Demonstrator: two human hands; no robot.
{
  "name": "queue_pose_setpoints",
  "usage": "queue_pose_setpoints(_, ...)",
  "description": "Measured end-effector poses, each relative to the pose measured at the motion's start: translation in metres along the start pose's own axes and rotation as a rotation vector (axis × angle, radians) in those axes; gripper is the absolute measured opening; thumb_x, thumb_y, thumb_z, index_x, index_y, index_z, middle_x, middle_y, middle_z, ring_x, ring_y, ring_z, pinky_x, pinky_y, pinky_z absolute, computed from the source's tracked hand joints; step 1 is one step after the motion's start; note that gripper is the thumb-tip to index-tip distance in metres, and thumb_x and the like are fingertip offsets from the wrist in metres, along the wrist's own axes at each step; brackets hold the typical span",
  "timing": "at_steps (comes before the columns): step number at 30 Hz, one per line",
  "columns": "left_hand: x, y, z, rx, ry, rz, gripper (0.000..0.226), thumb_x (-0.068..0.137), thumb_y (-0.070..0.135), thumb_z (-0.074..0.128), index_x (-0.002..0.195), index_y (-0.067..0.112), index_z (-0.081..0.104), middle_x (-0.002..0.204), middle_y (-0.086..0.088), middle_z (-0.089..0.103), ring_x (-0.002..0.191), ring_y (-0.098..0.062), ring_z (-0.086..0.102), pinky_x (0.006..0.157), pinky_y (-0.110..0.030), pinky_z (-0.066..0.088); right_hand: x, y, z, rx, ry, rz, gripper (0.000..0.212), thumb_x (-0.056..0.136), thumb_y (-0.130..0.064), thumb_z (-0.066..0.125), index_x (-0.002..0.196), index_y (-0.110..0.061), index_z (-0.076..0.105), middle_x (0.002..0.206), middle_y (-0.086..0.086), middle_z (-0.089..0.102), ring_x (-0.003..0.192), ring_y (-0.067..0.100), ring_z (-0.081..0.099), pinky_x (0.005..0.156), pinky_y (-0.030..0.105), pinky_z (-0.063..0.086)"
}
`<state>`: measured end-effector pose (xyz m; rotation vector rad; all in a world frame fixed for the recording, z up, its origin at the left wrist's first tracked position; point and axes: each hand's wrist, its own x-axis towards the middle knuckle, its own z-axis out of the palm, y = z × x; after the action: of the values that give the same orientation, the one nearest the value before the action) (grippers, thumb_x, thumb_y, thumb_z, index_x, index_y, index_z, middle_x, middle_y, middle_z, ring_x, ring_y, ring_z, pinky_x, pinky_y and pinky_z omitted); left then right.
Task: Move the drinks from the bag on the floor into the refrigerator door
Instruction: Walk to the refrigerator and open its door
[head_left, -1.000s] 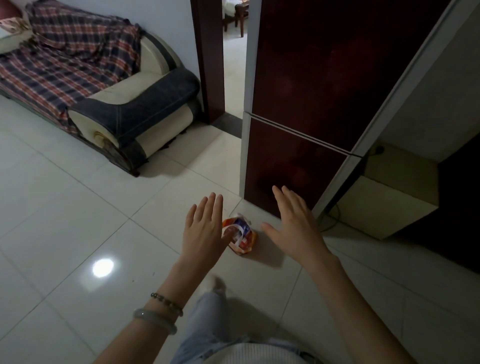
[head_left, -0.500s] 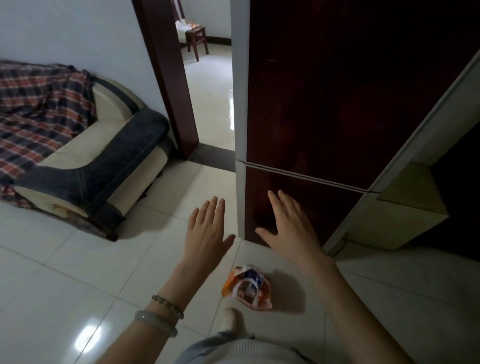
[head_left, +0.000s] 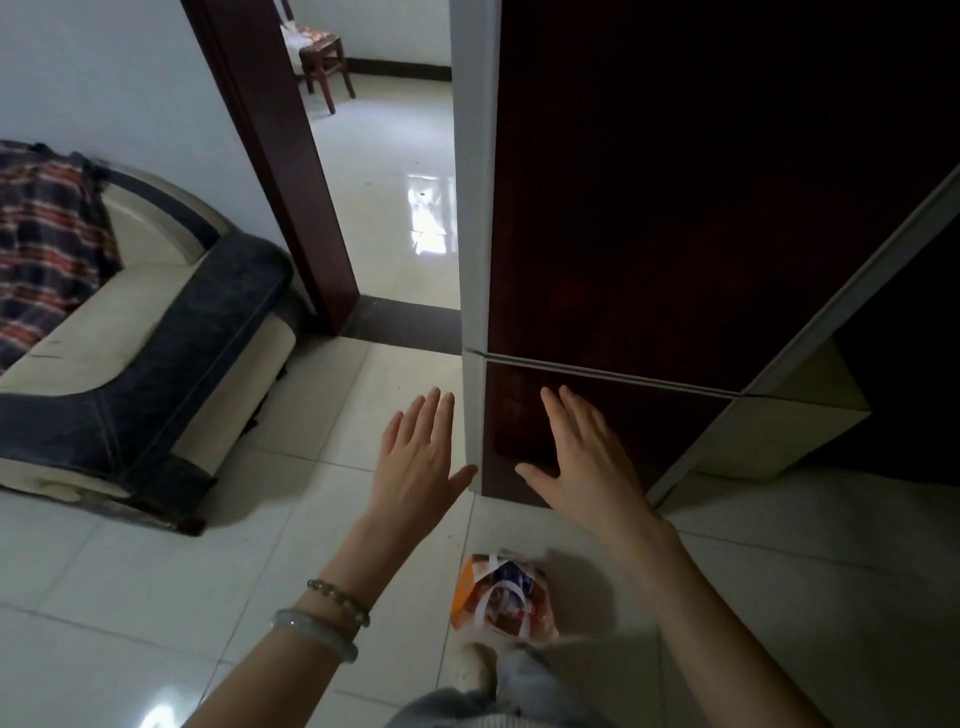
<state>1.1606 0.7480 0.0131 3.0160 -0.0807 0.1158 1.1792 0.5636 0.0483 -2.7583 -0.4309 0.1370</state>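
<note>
Below, I see the small orange-and-white plastic carrier bag (head_left: 501, 597) standing on the pale glossy tiled floor (head_left: 156, 582), just ahead of a foot; its loop handles lie across an open mouth, though what it holds is too blurred for me to tell. Both hands reach out empty above it, fingers spread flat: the left hand (head_left: 415, 462), with a beaded bracelet and a pale bangle (head_left: 317, 635) behind the wrist, and the right hand (head_left: 582, 457), in front of the dark red two-door refrigerator (head_left: 649, 234), whose doors are closed.
</note>
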Motion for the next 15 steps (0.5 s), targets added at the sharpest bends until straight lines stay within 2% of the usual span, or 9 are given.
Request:
queue_pose_setpoints(8, 0.072, -0.021, -0.014, -0.043, 0.031, 0.05, 0.092, 0.087, 0.06, 0.044, 0.148, 0.01, -0.002, 0.157, -0.011, -0.001, 0.144, -0.026, -0.001, 0.113, -0.037, 0.0, 0.052, 0.005, -0.04, -0.159, 0.092, -0.069, 0.083, 0.09, -0.046, 0.051, 0.148, -0.017, 0.0, 0.157, 0.009, 0.0, 0.143, 0.024, 0.002, 0.115, 0.038, 0.008)
queue_pose_setpoints(15, 0.173, -0.021, -0.075, -0.091, 0.235, 0.116, 0.091, 0.087, 0.055, 0.05, 0.148, 0.006, 0.004, 0.156, -0.013, 0.008, 0.143, -0.029, 0.006, 0.115, -0.041, 0.007, 0.115, 0.006, -0.11, -0.245, 0.31, -0.128, 0.081, 0.09, -0.042, 0.052, 0.148, -0.013, 0.004, 0.156, 0.014, 0.003, 0.143, 0.028, 0.003, 0.115, 0.038, 0.009)
